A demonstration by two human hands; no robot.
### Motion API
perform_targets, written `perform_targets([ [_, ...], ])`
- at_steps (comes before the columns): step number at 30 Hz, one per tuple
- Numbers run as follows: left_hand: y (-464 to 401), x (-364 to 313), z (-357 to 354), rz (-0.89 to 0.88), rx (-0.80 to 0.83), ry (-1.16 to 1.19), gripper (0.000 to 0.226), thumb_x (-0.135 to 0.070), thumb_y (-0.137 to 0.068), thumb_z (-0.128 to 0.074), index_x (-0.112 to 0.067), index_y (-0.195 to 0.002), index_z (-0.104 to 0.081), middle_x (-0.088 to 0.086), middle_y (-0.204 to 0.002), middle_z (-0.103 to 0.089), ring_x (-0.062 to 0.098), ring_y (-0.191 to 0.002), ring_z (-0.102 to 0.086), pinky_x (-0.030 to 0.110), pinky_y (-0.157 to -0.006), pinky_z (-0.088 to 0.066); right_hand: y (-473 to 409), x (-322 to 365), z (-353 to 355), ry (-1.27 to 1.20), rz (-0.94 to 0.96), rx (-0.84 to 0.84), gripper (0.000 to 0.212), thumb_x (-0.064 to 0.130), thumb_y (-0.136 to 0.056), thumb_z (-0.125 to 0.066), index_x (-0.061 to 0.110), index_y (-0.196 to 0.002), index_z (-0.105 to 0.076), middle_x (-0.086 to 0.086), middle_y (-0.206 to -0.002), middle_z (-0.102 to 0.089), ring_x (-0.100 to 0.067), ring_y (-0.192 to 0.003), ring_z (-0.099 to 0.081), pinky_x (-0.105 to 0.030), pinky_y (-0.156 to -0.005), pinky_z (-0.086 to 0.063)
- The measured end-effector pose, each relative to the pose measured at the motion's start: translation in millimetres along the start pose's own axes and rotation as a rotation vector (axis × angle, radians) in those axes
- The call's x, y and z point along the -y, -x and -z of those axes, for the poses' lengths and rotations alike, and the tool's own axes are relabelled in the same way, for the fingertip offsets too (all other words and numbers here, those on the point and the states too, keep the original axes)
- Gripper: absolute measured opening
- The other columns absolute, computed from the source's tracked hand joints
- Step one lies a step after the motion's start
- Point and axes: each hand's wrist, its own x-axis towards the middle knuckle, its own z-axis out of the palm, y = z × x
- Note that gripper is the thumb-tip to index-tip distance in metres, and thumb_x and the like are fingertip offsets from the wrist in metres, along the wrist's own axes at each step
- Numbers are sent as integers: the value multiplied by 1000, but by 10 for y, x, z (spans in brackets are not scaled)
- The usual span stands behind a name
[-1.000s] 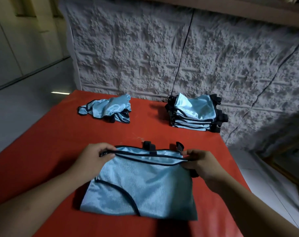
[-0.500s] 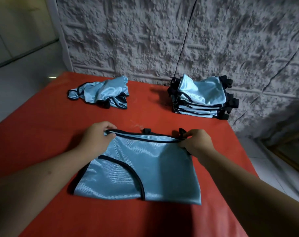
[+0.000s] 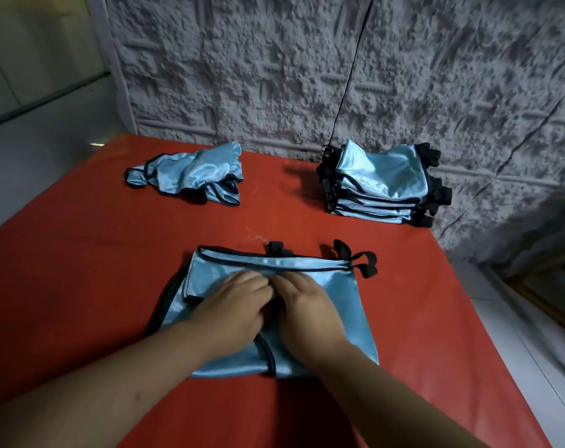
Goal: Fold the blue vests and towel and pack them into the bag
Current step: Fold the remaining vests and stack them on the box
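Blue vest flat on red bench, near the front edge, half-folded, black trim along its top edge. Black straps sticking out past vest's top right corner; another black tab poking out at top middle.

Left hand palm-down on vest centre, fingers roughly straight, pressing the cloth, gripping nothing. Right hand same: flat on vest, just right of left hand, fingertips of the two touching or nearly so. Both forearms coming in from the bottom of frame across vest's lower edge.

Stack of folded vests behind vest and to its right, close to grey textured wall, black straps hanging off stack's right side. Top piece of stack tilted, not lying level.

Crumpled vests behind vest and to its left, well apart from stack, loose heap, unfolded. How many pieces in the heap: cannot tell.

Thin black line running down wall toward stack. Pale floor left of bench, tiled floor on right.
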Motion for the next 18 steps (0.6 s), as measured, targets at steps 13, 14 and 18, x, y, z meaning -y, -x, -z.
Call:
perform_targets([
  [13,-142,226,-73,327,271,-207,74,-76,-90,-5,-48,-153,19,-19,-164,23,12,-150,27,53,-121,15,-89,-143,-105,219,-321,363,66,57,-100,-8,37,-157,17,2,-167,21,-14,-150,29,-53,-123,12],
  [14,-142,230,-77,325,273,-207,73,-76,-90,-5,-49,-153,19,-19,-164,22,11,-150,27,53,-121,16,-94,-139,-103,224,-326,365,66,59,-100,-7,37,-157,18,2,-167,21,-14,-150,29,-53,-123,13],
  [18,-139,280,-1,302,255,-162,75,-81,-89,-13,-51,-155,10,-11,-168,13,12,-153,18,50,-123,11,-79,-237,-49,233,-390,315,73,64,-100,-9,28,-161,10,0,-169,12,-16,-154,20,-52,-123,13],
])
